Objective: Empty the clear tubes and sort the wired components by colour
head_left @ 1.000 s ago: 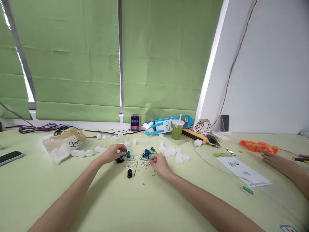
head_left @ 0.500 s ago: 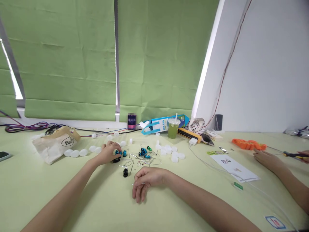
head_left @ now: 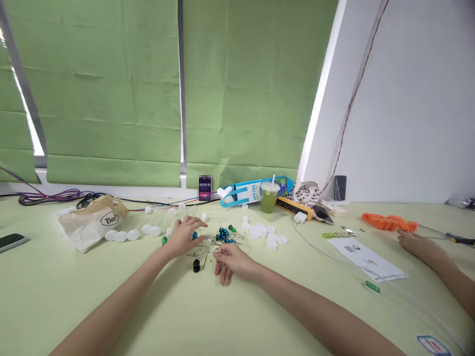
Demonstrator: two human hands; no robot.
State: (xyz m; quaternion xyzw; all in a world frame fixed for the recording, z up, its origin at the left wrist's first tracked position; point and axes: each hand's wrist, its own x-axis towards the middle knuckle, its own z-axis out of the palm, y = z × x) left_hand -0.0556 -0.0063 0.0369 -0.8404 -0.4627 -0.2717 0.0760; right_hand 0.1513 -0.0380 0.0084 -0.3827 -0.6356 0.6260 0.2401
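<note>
My left hand (head_left: 186,236) reaches over the near-left side of a pile of small metal parts, fingers stretched out and apart. Beside its fingertips is a blue metallic piece (head_left: 194,236). A green piece (head_left: 164,241) lies by the left wrist. My right hand (head_left: 233,262) is closed in a pinch at the pile's near edge; a thin silver metal rod (head_left: 222,265) shows partly between its fingers. Several shiny blue spool-like parts (head_left: 223,234) and thin bent wires lie beyond the right hand. A black spool-like part (head_left: 196,266) stands between the hands.
White round caps (head_left: 261,230) lie on both sides of the pile. A canvas bag (head_left: 87,227), a drink cup (head_left: 269,199), a yellow power strip (head_left: 295,207) and printed paper (head_left: 365,258) surround it. At right, another person's hand (head_left: 423,247) touches an orange object (head_left: 388,222).
My left hand has moved right, away from a dark part, and the green piece now shows. My right hand has moved up toward the pile. The view has shifted slightly.
</note>
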